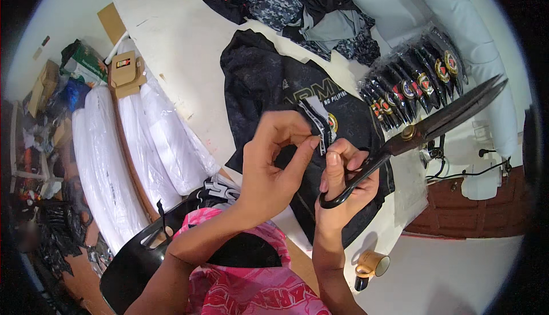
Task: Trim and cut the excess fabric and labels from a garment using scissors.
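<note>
A black garment with printed lettering and a round emblem lies spread on the white table. Above it my left hand pinches a small black-and-white strip, which looks like fabric labels, between thumb and fingers. My right hand is wrapped around the handles of large dark fabric shears, whose blades point to the far right, away from the strip. The right thumb and forefinger meet close to the strip's lower end; whether they touch it I cannot tell.
Several black packets with round emblems lie in a row at the right. Dark and camouflage clothes are heaped at the far side. Plastic-wrapped white rolls and a cardboard box are at left. A mug stands near the right edge.
</note>
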Available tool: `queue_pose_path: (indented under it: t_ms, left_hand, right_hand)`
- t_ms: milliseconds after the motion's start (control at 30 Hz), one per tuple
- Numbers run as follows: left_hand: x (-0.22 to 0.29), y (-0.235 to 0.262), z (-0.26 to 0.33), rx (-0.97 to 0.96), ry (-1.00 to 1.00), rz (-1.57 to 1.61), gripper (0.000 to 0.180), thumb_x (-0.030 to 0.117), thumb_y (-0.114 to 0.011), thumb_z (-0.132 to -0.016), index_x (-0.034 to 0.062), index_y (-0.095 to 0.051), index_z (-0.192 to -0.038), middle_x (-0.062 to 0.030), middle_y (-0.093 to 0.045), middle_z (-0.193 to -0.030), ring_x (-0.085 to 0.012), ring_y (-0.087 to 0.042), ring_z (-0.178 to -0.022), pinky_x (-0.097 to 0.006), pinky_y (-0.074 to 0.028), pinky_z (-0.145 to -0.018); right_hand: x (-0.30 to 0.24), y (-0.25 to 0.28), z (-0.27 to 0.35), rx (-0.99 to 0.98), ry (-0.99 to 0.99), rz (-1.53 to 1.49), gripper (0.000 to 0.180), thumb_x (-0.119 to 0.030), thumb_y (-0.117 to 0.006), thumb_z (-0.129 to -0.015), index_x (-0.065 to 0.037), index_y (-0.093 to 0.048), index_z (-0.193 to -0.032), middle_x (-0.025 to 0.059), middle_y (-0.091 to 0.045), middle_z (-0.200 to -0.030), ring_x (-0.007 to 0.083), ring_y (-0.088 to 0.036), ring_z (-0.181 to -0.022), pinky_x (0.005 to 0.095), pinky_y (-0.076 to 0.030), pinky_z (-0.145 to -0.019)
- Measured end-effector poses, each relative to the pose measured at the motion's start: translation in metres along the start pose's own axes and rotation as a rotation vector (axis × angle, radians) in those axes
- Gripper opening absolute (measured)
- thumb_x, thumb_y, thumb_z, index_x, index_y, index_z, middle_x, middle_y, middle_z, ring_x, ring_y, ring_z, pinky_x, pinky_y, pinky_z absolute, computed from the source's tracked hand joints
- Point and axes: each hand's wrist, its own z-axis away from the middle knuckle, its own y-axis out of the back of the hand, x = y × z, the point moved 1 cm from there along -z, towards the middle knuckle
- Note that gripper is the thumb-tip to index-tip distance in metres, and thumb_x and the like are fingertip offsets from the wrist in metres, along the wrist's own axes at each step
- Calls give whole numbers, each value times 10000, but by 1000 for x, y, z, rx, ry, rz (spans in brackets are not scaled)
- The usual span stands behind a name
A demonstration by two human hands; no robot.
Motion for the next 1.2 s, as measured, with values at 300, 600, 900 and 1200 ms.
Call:
queue_pose_path:
  t_ms: [300,600,900,1200]
  left_hand:
    - [-2,7,-4,-109,-205,-327,203,-74,-653,-796,-27,-683,-991,-78,-615,-781,-116,-564,-671,-220,-414,-583]
    - [-14,15,-6,44,150,144,120,25,-600,-913,-20,-629,-1020,-47,-651,-939,-75,-582,-838,-200,-446,-715]
    - [-25,19,-8,18,184,293,89,45,-572,-941,2,-574,-1018,8,-612,-885,-5,-511,-789,-153,-375,-685]
    - [-23,20,-4,-73,181,368,89,56,-550,-953,-4,-526,-1013,-44,-622,-964,-49,-550,-890,-202,-408,-815]
  right_hand:
    - [-4,2,1,-16,-35,23,258,17,-662,-845,-49,-414,-863,161,-653,-897,49,-495,-523,169,-379,-441]
    - [31,68,67,-252,-400,9,254,-98,-741,-774,-40,-495,-803,68,-596,-712,118,-567,-635,249,-447,-592]
    - [36,105,94,-429,-510,-114,378,-240,-842,-668,-8,-575,-801,43,-593,-647,86,-544,-532,220,-402,-480]
    - [25,97,89,-453,-514,9,484,-406,-854,-622,-10,-581,-683,26,-570,-556,68,-476,-444,199,-295,-401]
